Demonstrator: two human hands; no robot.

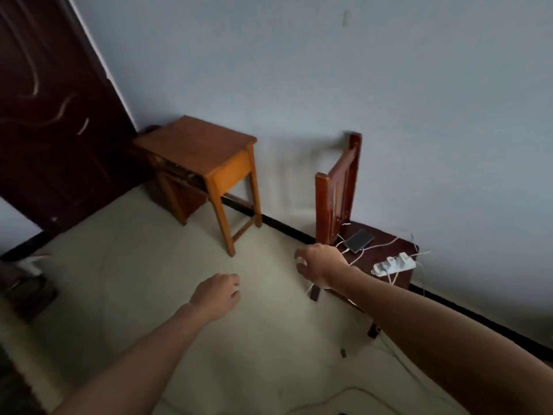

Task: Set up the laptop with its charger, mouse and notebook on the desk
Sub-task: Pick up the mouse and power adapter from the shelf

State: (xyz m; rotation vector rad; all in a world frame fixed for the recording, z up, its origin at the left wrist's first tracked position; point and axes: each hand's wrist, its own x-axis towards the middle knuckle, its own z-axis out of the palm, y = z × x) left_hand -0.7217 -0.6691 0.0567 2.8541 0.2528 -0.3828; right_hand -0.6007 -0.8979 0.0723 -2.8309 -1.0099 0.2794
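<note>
A small wooden desk (191,145) with a bare top stands against the wall beside the door. Something dark lies on the shelf under its top, too dim to identify. No laptop, charger, mouse or notebook can be made out. My left hand (217,295) reaches forward over the floor, fingers loosely curled, holding nothing. My right hand (320,265) is stretched out in front of the chair's near corner, fingers apart and empty.
A dark wooden chair (338,190) stands right of the desk, carrying a phone (359,240), a white power strip (395,264) and white cables (380,244). A dark door (54,115) is at left. More cables trail across the pale floor (149,280).
</note>
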